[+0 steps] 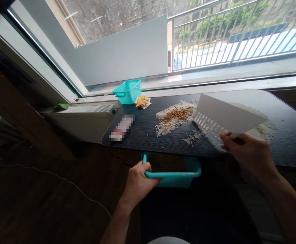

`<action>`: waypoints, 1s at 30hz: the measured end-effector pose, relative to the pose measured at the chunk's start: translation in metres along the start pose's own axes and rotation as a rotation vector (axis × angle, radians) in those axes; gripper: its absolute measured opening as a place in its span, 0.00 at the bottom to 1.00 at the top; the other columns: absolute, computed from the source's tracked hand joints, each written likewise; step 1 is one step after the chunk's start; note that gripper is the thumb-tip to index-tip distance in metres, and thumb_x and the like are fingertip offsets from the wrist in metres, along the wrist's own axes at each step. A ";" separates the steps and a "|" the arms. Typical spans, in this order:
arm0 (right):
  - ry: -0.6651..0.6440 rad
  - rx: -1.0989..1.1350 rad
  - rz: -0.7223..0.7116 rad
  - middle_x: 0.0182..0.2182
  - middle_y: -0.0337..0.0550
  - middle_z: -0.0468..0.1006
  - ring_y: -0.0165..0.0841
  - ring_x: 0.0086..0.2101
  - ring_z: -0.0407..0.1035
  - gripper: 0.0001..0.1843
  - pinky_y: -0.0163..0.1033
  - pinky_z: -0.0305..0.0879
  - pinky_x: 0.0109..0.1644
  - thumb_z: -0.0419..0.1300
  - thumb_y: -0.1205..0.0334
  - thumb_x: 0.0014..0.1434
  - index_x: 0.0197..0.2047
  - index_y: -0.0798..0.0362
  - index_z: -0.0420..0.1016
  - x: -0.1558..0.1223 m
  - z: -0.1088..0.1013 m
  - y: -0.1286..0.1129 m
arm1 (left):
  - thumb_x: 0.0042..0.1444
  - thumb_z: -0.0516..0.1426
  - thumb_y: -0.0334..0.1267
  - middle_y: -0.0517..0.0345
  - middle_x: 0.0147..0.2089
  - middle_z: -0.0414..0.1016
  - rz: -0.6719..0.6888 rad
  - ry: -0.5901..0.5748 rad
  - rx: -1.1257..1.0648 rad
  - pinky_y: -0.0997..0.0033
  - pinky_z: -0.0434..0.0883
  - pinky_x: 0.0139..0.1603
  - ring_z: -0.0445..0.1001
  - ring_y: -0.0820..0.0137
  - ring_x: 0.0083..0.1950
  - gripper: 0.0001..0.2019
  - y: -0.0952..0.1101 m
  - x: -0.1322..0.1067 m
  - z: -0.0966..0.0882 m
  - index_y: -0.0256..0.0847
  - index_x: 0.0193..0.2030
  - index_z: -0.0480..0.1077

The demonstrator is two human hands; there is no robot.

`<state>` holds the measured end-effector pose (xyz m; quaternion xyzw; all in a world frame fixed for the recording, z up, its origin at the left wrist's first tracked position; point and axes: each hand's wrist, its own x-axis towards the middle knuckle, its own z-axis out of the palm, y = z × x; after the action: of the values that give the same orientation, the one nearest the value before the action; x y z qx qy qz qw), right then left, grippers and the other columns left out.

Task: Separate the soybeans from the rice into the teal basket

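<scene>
My left hand (pixel 139 179) grips the left rim of a turquoise plastic bin (pixel 174 175), which sits just below the table's front edge. Small brown round grains, dim in the shade, cover the bin's bottom. In my right hand (pixel 251 150) is a white sheet scraper with a row of slots (pixel 226 113), its slotted edge tilted down toward the tabletop. Left of the sheet lies a heap of white grains mixed with golden round beans (pixel 177 115). A larger pile of white grains (pixel 267 127) is partly hidden behind the sheet. Some loose white grains (pixel 192 137) lie near the slots.
Another turquoise bin (pixel 129 92) stands at the back left of the dark table (pixel 148 137), beside a yellowish crumpled item on white paper (pixel 143 101). A blurred-out flat object (pixel 122 128) lies at the left end. A radiator (pixel 86 118) and a large window border the table.
</scene>
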<state>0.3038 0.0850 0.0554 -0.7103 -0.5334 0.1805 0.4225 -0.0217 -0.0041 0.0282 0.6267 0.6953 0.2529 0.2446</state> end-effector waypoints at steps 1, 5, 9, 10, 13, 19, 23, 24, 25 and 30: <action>-0.008 0.004 -0.008 0.21 0.42 0.83 0.43 0.28 0.82 0.11 0.45 0.70 0.34 0.66 0.49 0.56 0.30 0.46 0.79 0.002 0.001 0.000 | 0.45 0.68 0.42 0.65 0.27 0.61 0.001 -0.003 -0.002 0.73 0.54 0.30 0.62 0.74 0.28 0.21 0.001 0.000 0.001 0.42 0.21 0.58; -0.029 -0.040 -0.108 0.21 0.39 0.81 0.44 0.29 0.81 0.11 0.44 0.70 0.34 0.65 0.48 0.57 0.30 0.45 0.77 0.013 0.010 -0.003 | 0.44 0.68 0.41 0.65 0.27 0.61 -0.003 -0.020 -0.020 0.73 0.55 0.31 0.62 0.74 0.29 0.21 0.006 0.002 0.002 0.42 0.21 0.57; -0.064 -0.083 -0.184 0.18 0.39 0.78 0.43 0.26 0.78 0.13 0.44 0.67 0.31 0.64 0.48 0.57 0.25 0.45 0.74 0.023 0.019 -0.009 | 0.44 0.69 0.40 0.66 0.27 0.61 -0.003 -0.024 -0.017 0.73 0.55 0.30 0.62 0.74 0.29 0.21 0.007 0.002 0.002 0.42 0.20 0.57; -0.075 -0.082 -0.194 0.18 0.39 0.78 0.42 0.25 0.77 0.13 0.44 0.66 0.31 0.64 0.48 0.56 0.25 0.45 0.74 0.023 0.021 -0.010 | 0.43 0.69 0.40 0.66 0.26 0.61 -0.001 -0.022 -0.016 0.73 0.55 0.30 0.62 0.74 0.29 0.21 0.007 0.002 0.002 0.42 0.20 0.57; -0.113 -0.062 -0.223 0.18 0.38 0.78 0.40 0.23 0.76 0.13 0.43 0.67 0.30 0.64 0.48 0.57 0.26 0.45 0.75 0.018 0.025 -0.012 | 0.43 0.69 0.39 0.66 0.27 0.61 -0.002 -0.020 -0.022 0.73 0.55 0.31 0.62 0.74 0.29 0.21 0.007 0.003 0.003 0.42 0.20 0.58; -0.179 -0.013 -0.261 0.19 0.39 0.80 0.37 0.23 0.77 0.19 0.40 0.68 0.28 0.65 0.42 0.58 0.24 0.46 0.76 -0.003 0.030 -0.007 | 0.43 0.69 0.40 0.66 0.26 0.61 -0.010 -0.023 -0.038 0.73 0.55 0.31 0.62 0.74 0.28 0.20 0.008 0.003 0.003 0.42 0.20 0.59; -0.212 0.044 -0.292 0.20 0.39 0.81 0.36 0.22 0.76 0.21 0.39 0.68 0.26 0.65 0.39 0.59 0.26 0.46 0.78 -0.008 0.025 -0.004 | 0.43 0.69 0.41 0.66 0.26 0.60 -0.011 -0.033 -0.050 0.72 0.56 0.31 0.61 0.74 0.28 0.20 0.008 0.003 0.002 0.42 0.20 0.59; -0.210 0.060 -0.295 0.20 0.39 0.81 0.37 0.23 0.76 0.21 0.39 0.68 0.26 0.65 0.39 0.59 0.26 0.46 0.79 -0.007 0.024 -0.004 | 0.43 0.69 0.41 0.66 0.26 0.60 -0.012 -0.037 -0.054 0.72 0.56 0.31 0.61 0.74 0.28 0.21 0.009 0.003 0.002 0.42 0.20 0.58; -0.204 0.070 -0.296 0.20 0.39 0.81 0.37 0.23 0.77 0.21 0.39 0.68 0.26 0.64 0.39 0.59 0.27 0.46 0.79 -0.006 0.024 -0.005 | 0.43 0.69 0.41 0.66 0.26 0.60 -0.015 -0.041 -0.056 0.72 0.56 0.31 0.61 0.74 0.28 0.21 0.009 0.003 0.002 0.42 0.20 0.58; -0.188 0.055 -0.316 0.19 0.39 0.80 0.34 0.21 0.75 0.21 0.38 0.66 0.25 0.64 0.41 0.59 0.23 0.45 0.76 0.000 0.029 -0.015 | 0.42 0.69 0.41 0.66 0.26 0.60 -0.030 -0.047 -0.052 0.72 0.56 0.30 0.61 0.74 0.28 0.21 0.012 0.004 0.002 0.42 0.20 0.58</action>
<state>0.2745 0.0978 0.0506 -0.5857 -0.6703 0.1922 0.4131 -0.0123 0.0007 0.0346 0.6152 0.6920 0.2525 0.2809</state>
